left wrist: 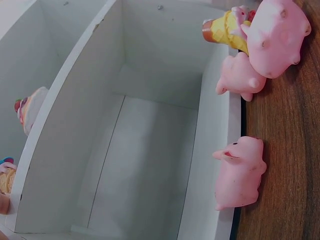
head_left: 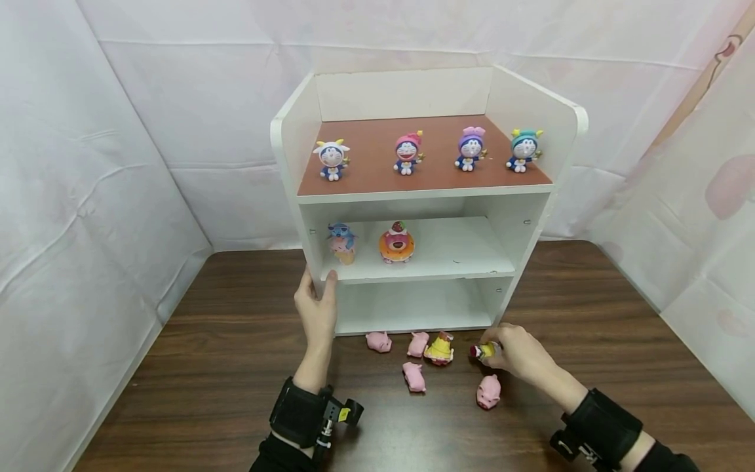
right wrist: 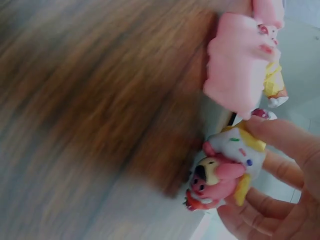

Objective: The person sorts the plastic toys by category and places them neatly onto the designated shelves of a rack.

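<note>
My left hand (head_left: 315, 308) grips the left side panel of a white shelf unit (head_left: 425, 192), thumb at the front edge beside the middle board. In the left wrist view only a bit of that hand shows at the lower left corner. My right hand (head_left: 519, 351) pinches a small bear figurine (right wrist: 220, 177) between thumb and fingers, low over the table in front of the unit's right end. The figurine is pink with a white, sprinkle-dotted and yellow part. Closest to this hand lies a pink pig figurine (head_left: 488, 392).
Several pink pigs (head_left: 378, 341) and a yellow cone figurine (head_left: 440, 349) lie before the bottom shelf. The middle shelf carries an ice-cream-cone figurine (head_left: 342, 243) and a doughnut bear (head_left: 397, 243). Several blue cat figurines (head_left: 407, 153) stand on the brown top. White cloth (head_left: 106, 196) surrounds the table.
</note>
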`<state>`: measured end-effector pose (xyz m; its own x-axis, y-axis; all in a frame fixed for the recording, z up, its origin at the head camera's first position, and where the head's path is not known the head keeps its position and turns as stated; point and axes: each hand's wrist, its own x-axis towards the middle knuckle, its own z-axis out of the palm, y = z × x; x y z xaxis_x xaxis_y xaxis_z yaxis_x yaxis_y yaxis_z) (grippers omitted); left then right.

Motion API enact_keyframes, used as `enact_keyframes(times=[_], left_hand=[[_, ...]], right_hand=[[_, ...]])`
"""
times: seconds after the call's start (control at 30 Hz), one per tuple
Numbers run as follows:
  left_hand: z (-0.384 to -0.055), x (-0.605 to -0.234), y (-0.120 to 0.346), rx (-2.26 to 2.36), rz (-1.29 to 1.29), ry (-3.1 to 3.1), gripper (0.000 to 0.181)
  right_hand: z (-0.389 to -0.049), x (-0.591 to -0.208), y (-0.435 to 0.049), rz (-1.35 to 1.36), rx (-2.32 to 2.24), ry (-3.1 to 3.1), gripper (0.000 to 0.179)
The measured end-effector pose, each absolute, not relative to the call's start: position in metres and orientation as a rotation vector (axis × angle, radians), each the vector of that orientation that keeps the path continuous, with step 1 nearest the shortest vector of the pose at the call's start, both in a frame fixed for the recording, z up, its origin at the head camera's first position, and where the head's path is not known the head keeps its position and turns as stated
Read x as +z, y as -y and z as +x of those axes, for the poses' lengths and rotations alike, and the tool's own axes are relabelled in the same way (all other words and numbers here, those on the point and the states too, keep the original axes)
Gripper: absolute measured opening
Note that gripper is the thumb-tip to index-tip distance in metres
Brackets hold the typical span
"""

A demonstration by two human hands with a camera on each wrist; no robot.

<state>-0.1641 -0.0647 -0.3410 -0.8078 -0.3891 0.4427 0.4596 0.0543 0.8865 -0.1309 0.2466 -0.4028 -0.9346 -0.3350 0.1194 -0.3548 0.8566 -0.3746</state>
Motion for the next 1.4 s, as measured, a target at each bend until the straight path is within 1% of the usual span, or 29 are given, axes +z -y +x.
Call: enact_keyframes(times=[0.17,0.3,0.43,0.57,0.7,0.97,1.4], left_hand=[[-0.164,-0.341,0.065,-1.828,-0.061,1.733,0.041],[-0.164,-0.340,0.065,-1.823,-0.060,1.735,0.042],[-0.163,-0.340,0.064,-1.825,-0.067,1.737,0.042],[-0.163,-0.339,0.063,-1.822,-0.055,1.740,0.042],[-0.163,-0.339,0.063,-1.815,-0.043,1.743,0.042],[-0.163,-0.339,0.064,-1.808,-0.050,1.752,0.041],[-0.163,-0.340,0.064,-1.821,-0.056,1.755,0.042]], right_hand=[[-0.133,-0.406,-0.254,0.701,0.672,2.919,0.026],[-0.134,-0.407,-0.264,0.785,0.732,2.913,0.038],[-0.134,-0.410,-0.276,0.790,0.769,2.927,0.051],[-0.134,-0.412,-0.285,0.751,0.880,2.932,0.054],[-0.133,-0.414,-0.288,0.673,0.975,2.934,0.052],[-0.127,-0.414,-0.285,0.395,1.050,3.001,0.045],[-0.123,-0.412,-0.278,0.243,0.959,3.047,0.022]])
